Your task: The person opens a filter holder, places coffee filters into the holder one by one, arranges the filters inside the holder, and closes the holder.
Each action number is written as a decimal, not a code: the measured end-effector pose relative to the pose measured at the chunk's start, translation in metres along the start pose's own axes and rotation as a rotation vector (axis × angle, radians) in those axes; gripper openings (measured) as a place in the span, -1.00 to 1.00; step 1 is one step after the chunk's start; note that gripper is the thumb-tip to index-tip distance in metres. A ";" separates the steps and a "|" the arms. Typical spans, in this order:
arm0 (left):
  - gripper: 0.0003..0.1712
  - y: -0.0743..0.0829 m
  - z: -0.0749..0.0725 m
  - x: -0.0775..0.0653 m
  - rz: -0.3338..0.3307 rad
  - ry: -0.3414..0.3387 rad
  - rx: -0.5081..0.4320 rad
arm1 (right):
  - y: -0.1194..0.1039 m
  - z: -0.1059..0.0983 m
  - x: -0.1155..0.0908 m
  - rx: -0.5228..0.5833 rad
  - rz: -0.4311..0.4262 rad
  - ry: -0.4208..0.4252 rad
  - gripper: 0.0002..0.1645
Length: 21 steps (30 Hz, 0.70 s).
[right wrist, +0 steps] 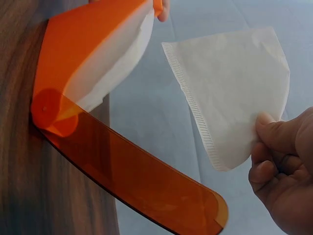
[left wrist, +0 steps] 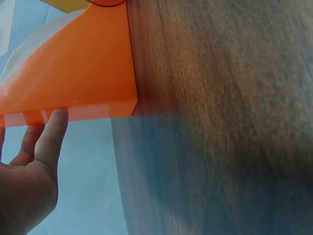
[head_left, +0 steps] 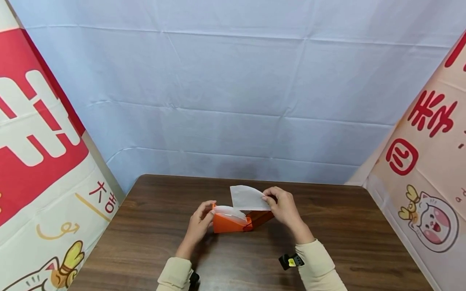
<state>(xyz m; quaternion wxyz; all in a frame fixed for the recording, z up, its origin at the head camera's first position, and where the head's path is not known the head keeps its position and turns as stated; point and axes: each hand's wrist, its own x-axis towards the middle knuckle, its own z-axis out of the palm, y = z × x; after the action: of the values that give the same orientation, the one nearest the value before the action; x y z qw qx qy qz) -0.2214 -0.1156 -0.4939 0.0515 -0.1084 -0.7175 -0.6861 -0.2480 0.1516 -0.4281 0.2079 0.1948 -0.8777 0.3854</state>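
An orange coffee filter holder [head_left: 228, 224] stands on the table with a stack of white filter papers [head_left: 230, 211] inside. Its see-through amber lid [right wrist: 132, 171] is swung down to the right on a round hinge. My left hand [head_left: 199, 223] holds the holder's tall left end; in the left wrist view its fingertips [left wrist: 57, 120] touch that end wall. Between thumb and fingers, my right hand [head_left: 285, 206] pinches one white coffee filter [right wrist: 230, 93] by its edge. That filter hangs above the lid, apart from the stack, its crimped seam showing in the right wrist view.
The dark wood-grain table [head_left: 145, 226] extends on all sides of the holder. Behind it hangs a pale blue cloth [head_left: 225, 101], with printed cloths [head_left: 40, 161] at both sides. A black device with a yellow mark [head_left: 291, 262] sits by the right wrist.
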 end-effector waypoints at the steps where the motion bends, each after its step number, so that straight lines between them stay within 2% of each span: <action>1: -0.68 0.000 0.000 0.000 -0.002 -0.001 0.004 | 0.000 0.002 -0.001 0.004 0.002 -0.003 -0.93; 11: -0.69 -0.001 0.000 0.001 -0.014 0.001 0.011 | -0.002 0.019 -0.004 0.044 -0.017 0.000 -0.89; 21: -0.68 -0.001 0.000 0.001 -0.026 -0.001 0.027 | 0.000 0.033 -0.008 0.039 -0.035 0.042 -0.92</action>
<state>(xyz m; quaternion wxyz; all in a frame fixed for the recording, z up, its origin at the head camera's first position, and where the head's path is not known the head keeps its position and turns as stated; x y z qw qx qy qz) -0.2227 -0.1159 -0.4951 0.0438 -0.0987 -0.7279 -0.6771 -0.2480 0.1282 -0.4527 0.2291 0.2064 -0.8618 0.4028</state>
